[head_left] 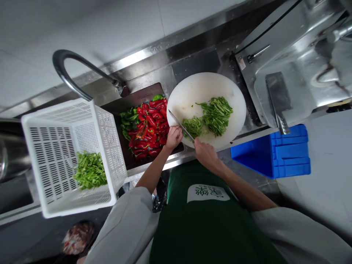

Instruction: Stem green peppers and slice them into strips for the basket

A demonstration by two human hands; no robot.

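Observation:
My right hand is wrapped round the handle of a kitchen knife, whose blade slants up and left over the near left edge of a round white cutting board. Against the left side of the blade, my left hand has its fingers curled together; whether anything is in them is hidden. Just right of the blade lies a smaller heap of finely cut pale green vegetable. Beside it is a larger pile of cut green stems. A few green bits are scattered on the board.
Left of the board, a sink holds red peppers and green peppers under a curved faucet. A white basket contains leafy greens. At right are a cleaver and a blue crate.

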